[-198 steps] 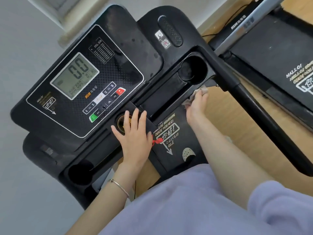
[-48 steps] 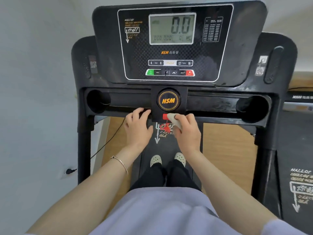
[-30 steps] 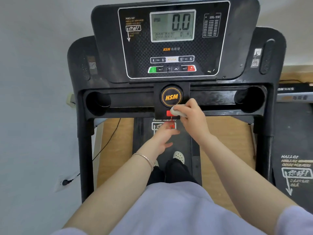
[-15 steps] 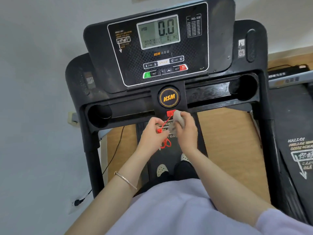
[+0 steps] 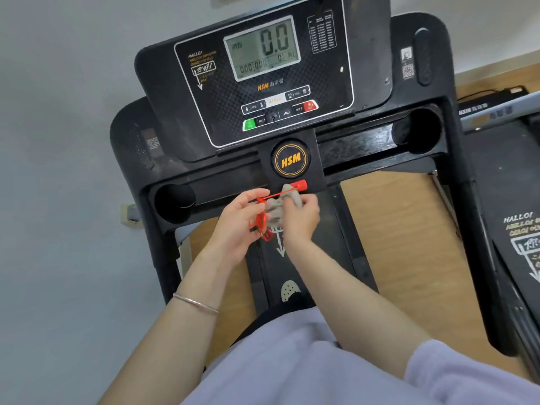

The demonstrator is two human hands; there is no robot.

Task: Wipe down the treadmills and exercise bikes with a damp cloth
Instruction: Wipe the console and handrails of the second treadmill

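Step in hand: wiping the thin red safety-key cord (image 5: 261, 222) below the black treadmill console (image 5: 264, 83). Left hand (image 5: 238, 222) pinches cord taut; right hand (image 5: 301, 213) grips crumpled grey damp cloth (image 5: 274, 210) round it (red key (image 5: 298, 185) seated). Next, prob.: slide cloth along w/ light pull.

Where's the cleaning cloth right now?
In the head view, the grey cloth is bunched in the right hand, just below the treadmill's red safety key and beside the left hand holding the red cord.
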